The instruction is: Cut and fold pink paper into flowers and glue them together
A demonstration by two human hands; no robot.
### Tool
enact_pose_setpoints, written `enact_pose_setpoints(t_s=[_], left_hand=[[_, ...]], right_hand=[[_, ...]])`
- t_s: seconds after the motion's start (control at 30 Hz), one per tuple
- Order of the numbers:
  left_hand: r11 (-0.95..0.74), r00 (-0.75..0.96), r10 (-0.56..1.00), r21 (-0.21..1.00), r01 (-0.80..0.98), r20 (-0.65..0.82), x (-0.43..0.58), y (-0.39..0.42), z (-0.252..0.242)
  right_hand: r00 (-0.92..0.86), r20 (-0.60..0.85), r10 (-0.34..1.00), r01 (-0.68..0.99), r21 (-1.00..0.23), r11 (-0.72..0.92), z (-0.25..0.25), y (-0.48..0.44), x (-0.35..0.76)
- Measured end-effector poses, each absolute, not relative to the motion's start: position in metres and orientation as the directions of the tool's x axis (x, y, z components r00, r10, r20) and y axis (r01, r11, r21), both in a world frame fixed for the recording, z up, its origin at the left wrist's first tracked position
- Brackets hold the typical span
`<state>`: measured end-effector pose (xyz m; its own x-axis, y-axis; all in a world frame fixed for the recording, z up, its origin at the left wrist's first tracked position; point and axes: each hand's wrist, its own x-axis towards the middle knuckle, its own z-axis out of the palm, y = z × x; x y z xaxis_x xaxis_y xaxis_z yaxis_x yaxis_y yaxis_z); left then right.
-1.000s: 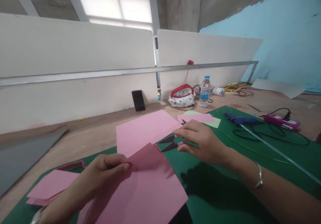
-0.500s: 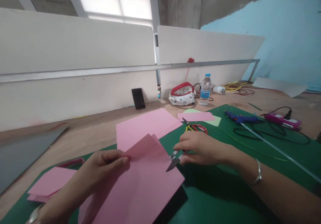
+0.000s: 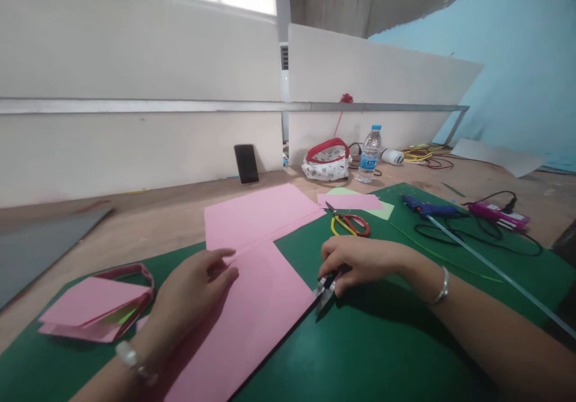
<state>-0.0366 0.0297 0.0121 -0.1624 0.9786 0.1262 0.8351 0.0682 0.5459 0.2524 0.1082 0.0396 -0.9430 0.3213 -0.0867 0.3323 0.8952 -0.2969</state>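
A large pink sheet of paper (image 3: 252, 330) lies flat on the green cutting mat (image 3: 369, 348). My left hand (image 3: 189, 294) rests over its left part, thumb and forefinger slightly apart and nothing between them. Closed around a pair of scissors (image 3: 324, 303) is my right hand (image 3: 355, 265), low over the mat at the sheet's right corner. The scissor blades point toward me and are slightly spread; the handles are hidden in the fingers. Behind the sheet lies more pink paper (image 3: 256, 213). A folded pink paper piece (image 3: 94, 303) sits left of my left hand.
Scissors with red and yellow handles (image 3: 348, 225) lie beyond my right hand. A blue glue gun (image 3: 427, 209) with a long glue stick and a purple power strip (image 3: 497, 215) are at right. Farther back stand a water bottle (image 3: 369, 159), a pouch (image 3: 326, 161) and a phone (image 3: 246, 164).
The raised pink sheet has come down flat, and my left hand has let go of it. My right hand has lowered slightly with the scissors. The view has tilted downward.
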Motion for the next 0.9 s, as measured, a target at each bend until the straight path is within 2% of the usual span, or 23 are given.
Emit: enact_pose_setpoints(t_s=[0.07,0.1,0.17,0.27,0.37,0.63,0.9], left_hand=[[-0.121,0.016,0.944,0.302,0.946,0.328,-0.03,0.028,0.004],[-0.224,0.136,0.923,0.216,0.95,0.361,-0.026,0.026,0.001],[-0.44,0.382,0.881,0.183,0.879,0.281,-0.015,0.021,-0.002],[-0.627,0.627,0.775,0.215,0.749,0.078,0.0,0.014,-0.003],[-0.651,0.671,0.742,0.245,0.718,0.006,0.007,0.011,-0.005],[-0.653,0.675,0.738,0.249,0.715,-0.002,0.008,0.012,-0.008],[-0.666,0.682,0.732,0.204,0.717,-0.007,0.007,0.011,-0.011]], right_hand=[[-0.936,-0.094,0.339,0.351,-0.286,0.892,0.039,0.108,0.252],[-0.934,-0.095,0.346,0.358,-0.279,0.891,0.039,0.107,0.252],[-0.932,-0.092,0.352,0.363,-0.261,0.894,0.038,0.104,0.254],[-0.93,-0.053,0.365,0.366,-0.248,0.897,0.033,0.092,0.261],[-0.899,0.01,0.438,0.423,-0.242,0.873,0.022,0.076,0.27],[-0.802,0.118,0.586,0.556,-0.215,0.803,-0.003,0.048,0.279],[-0.794,0.14,0.591,0.513,-0.366,0.776,-0.002,0.043,0.279]])
